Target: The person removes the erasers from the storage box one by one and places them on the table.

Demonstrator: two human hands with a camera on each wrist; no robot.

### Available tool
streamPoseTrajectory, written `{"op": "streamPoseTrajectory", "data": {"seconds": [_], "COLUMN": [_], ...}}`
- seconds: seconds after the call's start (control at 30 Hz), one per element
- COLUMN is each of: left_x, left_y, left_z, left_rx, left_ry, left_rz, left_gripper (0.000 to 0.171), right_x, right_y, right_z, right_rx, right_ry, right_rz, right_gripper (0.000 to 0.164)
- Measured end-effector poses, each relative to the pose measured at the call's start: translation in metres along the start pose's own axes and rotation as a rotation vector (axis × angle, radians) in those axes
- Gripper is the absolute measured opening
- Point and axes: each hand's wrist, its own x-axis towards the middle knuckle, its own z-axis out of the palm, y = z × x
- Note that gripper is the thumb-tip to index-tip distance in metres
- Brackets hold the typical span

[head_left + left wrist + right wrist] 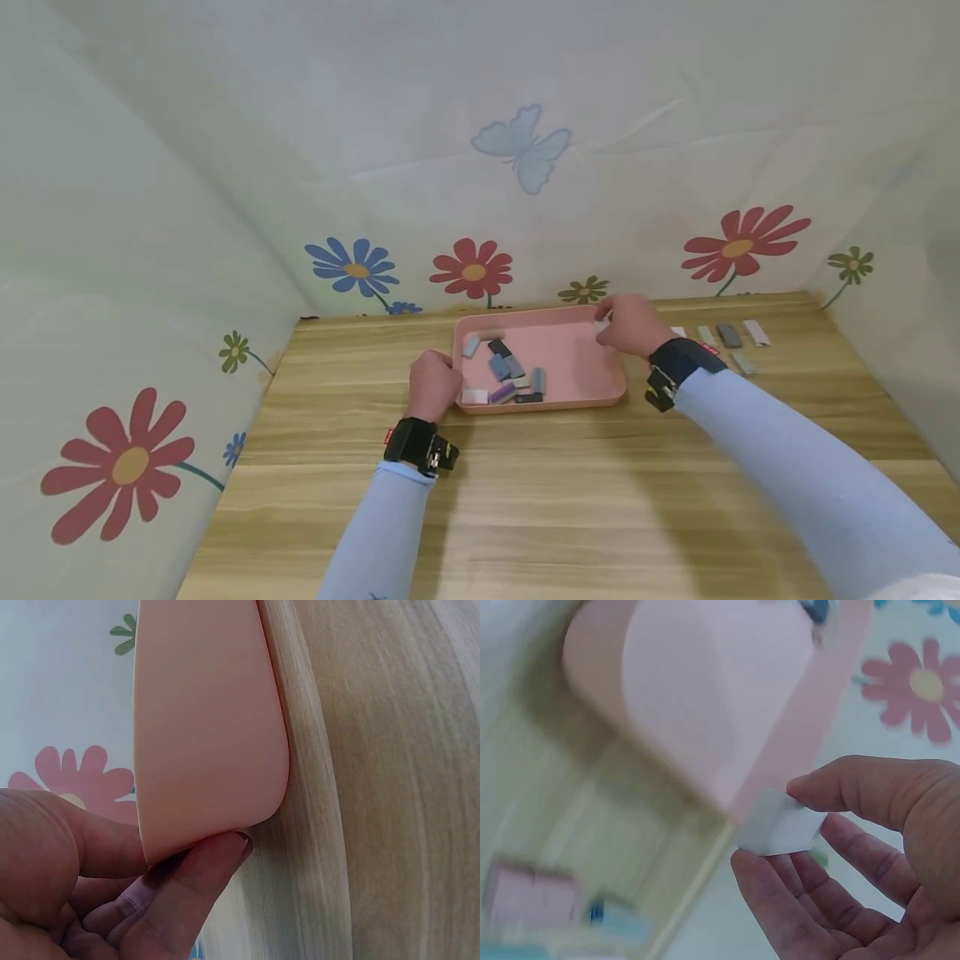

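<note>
A shallow pink tray (577, 358) lies on the wooden table, with several small erasers gathered in its left half, among them a blue one (498, 367), a purple one (503, 393) and a white one (475, 397). My left hand (433, 385) grips the tray's left end; in the left wrist view its thumb is at the rim and a finger (199, 881) lies against the lower edge. Over the tray's far right corner, my right hand (633, 325) pinches a small white eraser (780, 823) between thumb and fingers.
Right of the tray, several more erasers lie on the table (525, 500), including a dark grey one (729, 335), a white one (756, 332) and a pale green one (742, 362). A flower-printed cloth wall (420, 200) rises behind the table and at both sides.
</note>
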Motion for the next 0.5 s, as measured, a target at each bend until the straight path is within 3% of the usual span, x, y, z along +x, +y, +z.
{"op": "streamPoseTrajectory", "data": {"seconds": [0.27, 0.5], "left_x": [-0.001, -0.002], "left_y": [-0.001, 0.002], "left_z": [0.001, 0.000], "left_rx": [0.014, 0.010], "left_ry": [-0.006, -0.007], "left_rz": [-0.025, -0.018], "left_gripper": [0.018, 0.019], "right_x": [-0.025, -0.050], "right_y": [0.047, 0.110], "right_z": [-0.039, -0.056], "right_rx": [0.002, -0.026], "right_ry": [0.083, 0.119], "right_rz": [0.037, 0.104], "right_gripper": [0.038, 0.038]}}
